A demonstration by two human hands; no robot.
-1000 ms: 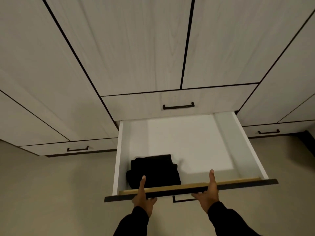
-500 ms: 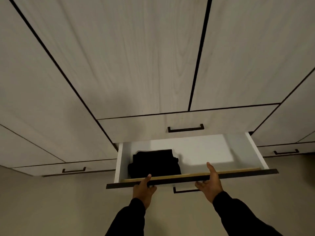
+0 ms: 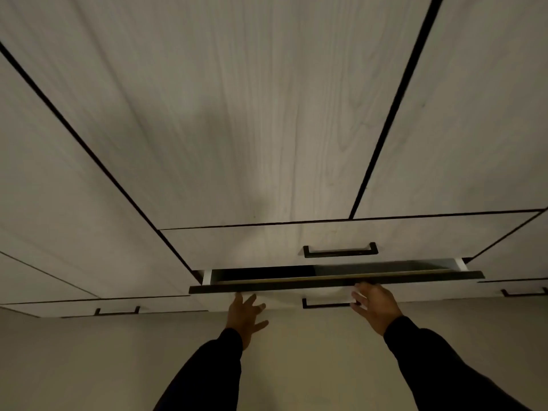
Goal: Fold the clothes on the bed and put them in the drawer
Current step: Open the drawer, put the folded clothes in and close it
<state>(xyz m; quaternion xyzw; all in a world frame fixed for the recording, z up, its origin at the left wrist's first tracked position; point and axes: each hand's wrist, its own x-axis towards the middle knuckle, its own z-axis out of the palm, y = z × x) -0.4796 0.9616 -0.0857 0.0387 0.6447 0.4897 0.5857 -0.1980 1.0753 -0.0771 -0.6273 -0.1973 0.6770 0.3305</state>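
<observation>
Head view looks up at pale wood-grain wardrobe doors (image 3: 237,114) split by dark seams. Below them the drawer (image 3: 335,284) stands out only a narrow way, its dark top edge and a slim black gap showing; what lies inside cannot be told. A shut drawer with a black handle (image 3: 340,251) sits just above. Left hand (image 3: 246,317) spreads straight fingers against the drawer front, holding nothing; right hand (image 3: 375,307) likewise presses there, fingers blurred.

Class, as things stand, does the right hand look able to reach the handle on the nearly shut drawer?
Probably yes: the right hand lies open against the drawer front beside the handle, with nothing between them.
</observation>
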